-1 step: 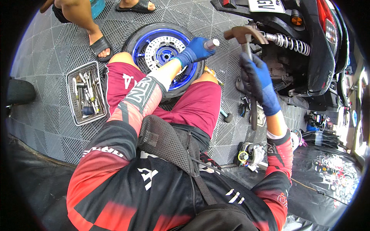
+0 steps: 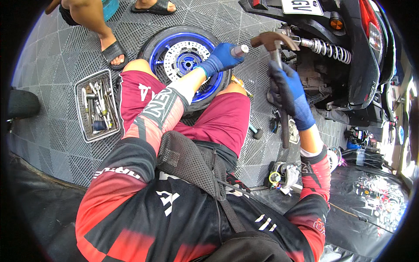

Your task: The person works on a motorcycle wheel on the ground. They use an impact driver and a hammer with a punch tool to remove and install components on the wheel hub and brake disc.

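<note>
Both hands wear blue gloves with dark palms. My left hand (image 2: pixel 223 58) is closed round a grey metal cylinder (image 2: pixel 239 51), whose end sticks out to the right of the fist. Beneath that hand lies a motorcycle wheel (image 2: pixel 156 49) with a blue rim and a black tyre, flat between my knees. A slotted brake disc (image 2: pixel 173 61) faces up on it. My right hand (image 2: pixel 290 89) grips a claw hammer (image 2: pixel 275 40) by its handle. The brown, rusty hammer head is raised to the right of the cylinder, apart from it.
A basket (image 2: pixel 79 111) of hand tools sits left of my leg. Another person's sandalled foot (image 2: pixel 115 53) is beyond it. At right stands a motorcycle (image 2: pixel 364 83) with an exposed shock spring (image 2: pixel 334 50). A small mallet (image 2: pixel 258 133) and loose parts (image 2: pixel 279 174) lie on the tiled floor.
The hammer and my right hand have shifted slightly left, toward the cylinder. My left hand and the wheel look unmoved.
</note>
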A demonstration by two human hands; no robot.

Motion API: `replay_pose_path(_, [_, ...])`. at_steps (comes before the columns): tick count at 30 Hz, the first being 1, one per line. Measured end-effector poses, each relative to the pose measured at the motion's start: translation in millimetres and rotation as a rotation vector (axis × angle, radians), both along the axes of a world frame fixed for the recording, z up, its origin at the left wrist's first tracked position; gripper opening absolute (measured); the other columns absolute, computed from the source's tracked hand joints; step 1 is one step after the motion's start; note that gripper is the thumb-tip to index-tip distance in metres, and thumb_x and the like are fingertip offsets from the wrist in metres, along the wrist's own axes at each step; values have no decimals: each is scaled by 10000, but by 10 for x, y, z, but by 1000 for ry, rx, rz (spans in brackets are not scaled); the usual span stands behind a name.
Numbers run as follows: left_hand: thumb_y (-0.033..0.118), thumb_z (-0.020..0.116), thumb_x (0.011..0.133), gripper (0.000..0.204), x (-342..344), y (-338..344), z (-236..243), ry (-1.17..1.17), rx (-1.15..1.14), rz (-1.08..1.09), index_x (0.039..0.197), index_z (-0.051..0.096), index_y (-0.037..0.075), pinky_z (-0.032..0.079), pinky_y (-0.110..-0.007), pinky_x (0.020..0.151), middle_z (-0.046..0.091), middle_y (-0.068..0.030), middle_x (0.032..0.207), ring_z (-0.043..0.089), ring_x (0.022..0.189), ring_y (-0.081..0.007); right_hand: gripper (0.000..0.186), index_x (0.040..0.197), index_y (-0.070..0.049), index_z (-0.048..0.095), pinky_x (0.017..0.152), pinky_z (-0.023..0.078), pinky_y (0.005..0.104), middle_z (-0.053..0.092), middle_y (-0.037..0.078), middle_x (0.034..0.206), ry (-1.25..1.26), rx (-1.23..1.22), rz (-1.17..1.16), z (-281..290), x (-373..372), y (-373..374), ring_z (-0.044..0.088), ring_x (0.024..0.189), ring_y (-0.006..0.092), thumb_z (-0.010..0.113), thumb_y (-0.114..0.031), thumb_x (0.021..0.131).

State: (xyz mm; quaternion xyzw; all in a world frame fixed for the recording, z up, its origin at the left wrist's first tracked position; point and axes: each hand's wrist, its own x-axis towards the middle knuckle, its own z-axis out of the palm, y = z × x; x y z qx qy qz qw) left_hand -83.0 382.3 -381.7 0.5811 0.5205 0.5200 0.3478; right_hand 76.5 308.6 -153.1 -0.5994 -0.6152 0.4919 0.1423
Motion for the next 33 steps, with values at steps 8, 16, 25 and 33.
replay_pose_path(8, [385, 708, 833, 356, -64, -71, -28, -72, 20, 178, 816, 688, 30, 544, -373, 655, 689, -130, 699, 705, 694, -207, 328, 941, -72, 562, 375, 311, 217, 439, -66, 598, -37, 69, 97, 307, -105, 150, 398, 436, 24, 582, -398, 975])
replay_pose_path(16, [405, 751, 782, 344, 86, -38, -45, -170, 75, 329, 922, 707, 94, 563, -393, 744, 718, -153, 872, 712, 854, -324, 436, 1087, -10, 589, 515, 503, 285, 617, 122, 856, 467, 524, 547, 2448, 350, 358, 602, 680, 189, 416, -404, 1019])
replay_pose_path(25, [384, 743, 809, 334, -271, -8, -80, -198, 59, -209, 901, 688, 68, 531, -364, 703, 691, -61, 756, 667, 726, -203, 265, 985, -87, 575, 331, 221, 216, 419, -41, 552, 193, 460, 9, 1089, -185, -231, 319, 369, 35, 509, -340, 1026])
replay_pose_path(33, [377, 717, 815, 292, 7, -140, -4, -78, 80, 77, 908, 698, 100, 539, -386, 699, 705, -129, 798, 705, 764, -276, 268, 904, -93, 534, 343, 251, 210, 402, -62, 548, 91, 144, -25, 568, -114, -153, 324, 391, 18, 571, -337, 1007])
